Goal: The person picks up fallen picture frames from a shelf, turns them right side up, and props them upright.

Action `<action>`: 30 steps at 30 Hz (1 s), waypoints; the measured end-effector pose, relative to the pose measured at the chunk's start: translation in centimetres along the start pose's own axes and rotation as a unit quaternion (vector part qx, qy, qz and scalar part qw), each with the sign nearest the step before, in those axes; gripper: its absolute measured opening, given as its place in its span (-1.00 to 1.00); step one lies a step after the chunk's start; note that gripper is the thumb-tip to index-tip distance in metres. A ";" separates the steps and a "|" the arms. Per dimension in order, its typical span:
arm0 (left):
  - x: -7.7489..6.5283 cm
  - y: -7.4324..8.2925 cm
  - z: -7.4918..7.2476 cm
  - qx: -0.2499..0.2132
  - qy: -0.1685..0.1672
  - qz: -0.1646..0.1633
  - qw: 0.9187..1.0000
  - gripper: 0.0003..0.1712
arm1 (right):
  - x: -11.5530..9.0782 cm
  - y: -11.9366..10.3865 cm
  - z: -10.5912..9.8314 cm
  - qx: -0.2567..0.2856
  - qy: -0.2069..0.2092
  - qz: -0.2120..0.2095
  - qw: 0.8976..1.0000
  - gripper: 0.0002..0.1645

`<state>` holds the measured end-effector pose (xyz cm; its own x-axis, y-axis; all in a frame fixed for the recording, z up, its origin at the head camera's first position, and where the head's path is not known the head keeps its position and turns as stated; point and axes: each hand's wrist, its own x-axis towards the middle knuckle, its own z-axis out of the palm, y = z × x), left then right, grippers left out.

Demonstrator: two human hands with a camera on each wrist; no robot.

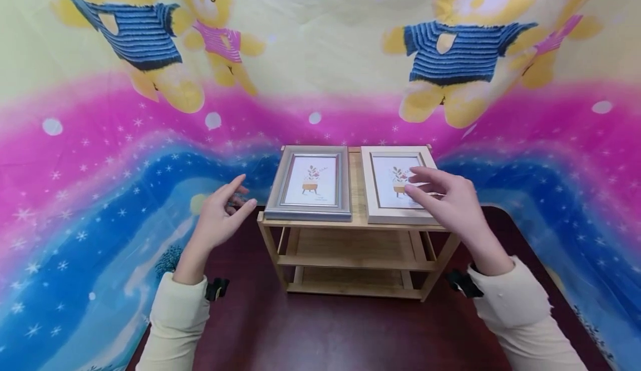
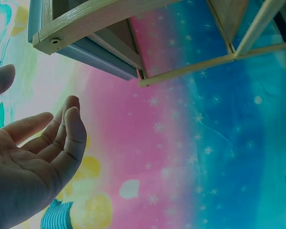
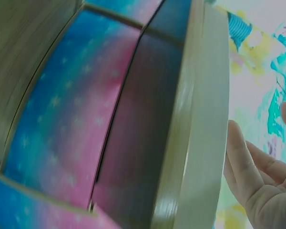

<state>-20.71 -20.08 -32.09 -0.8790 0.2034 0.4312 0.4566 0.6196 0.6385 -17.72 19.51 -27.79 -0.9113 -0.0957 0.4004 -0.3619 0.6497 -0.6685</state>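
Note:
Two picture frames lie face up side by side on top of a wooden rack [image 1: 356, 193]. On the left is a silver-grey picture frame [image 1: 311, 182]; on the right, a white picture frame [image 1: 384, 184]. Both show a potted plant print. My left hand [image 1: 220, 215] is in the air just left of the grey frame, fingers loosely bent and holding nothing. My right hand [image 1: 453, 198] hovers over the white frame's right side and hides part of it. In the right wrist view its fingers [image 3: 243, 162] are beside the white frame's edge; contact cannot be told.
Two lower shelves [image 1: 355, 248] of the rack show below the top. The rack stands on a dark red table [image 1: 320, 332]. A cloth backdrop [image 1: 300, 54] with printed bears and snowflakes hangs behind and around both sides.

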 end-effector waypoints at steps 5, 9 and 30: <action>1.9 0.3 0.3 -0.012 -0.036 -0.030 0.999 -0.32 | 1.5 -1.2 1.5 0.026 -0.036 0.034 0.998 -0.33; 3.0 0.4 0.4 -0.045 -0.071 -0.057 0.995 -0.32 | 2.6 -1.8 2.8 0.046 -0.055 0.056 0.996 -0.29; 6.7 0.3 1.6 -0.085 -0.163 -0.167 0.969 -0.32 | 6.4 -5.1 7.3 -0.012 -0.153 0.089 0.984 -0.13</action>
<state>-26.71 -17.29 -30.02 -0.9658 0.2581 -0.0236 0.1309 0.5643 0.8151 -23.17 10.07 -26.34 -0.9777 -0.1988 0.0678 -0.1894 0.6947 -0.6939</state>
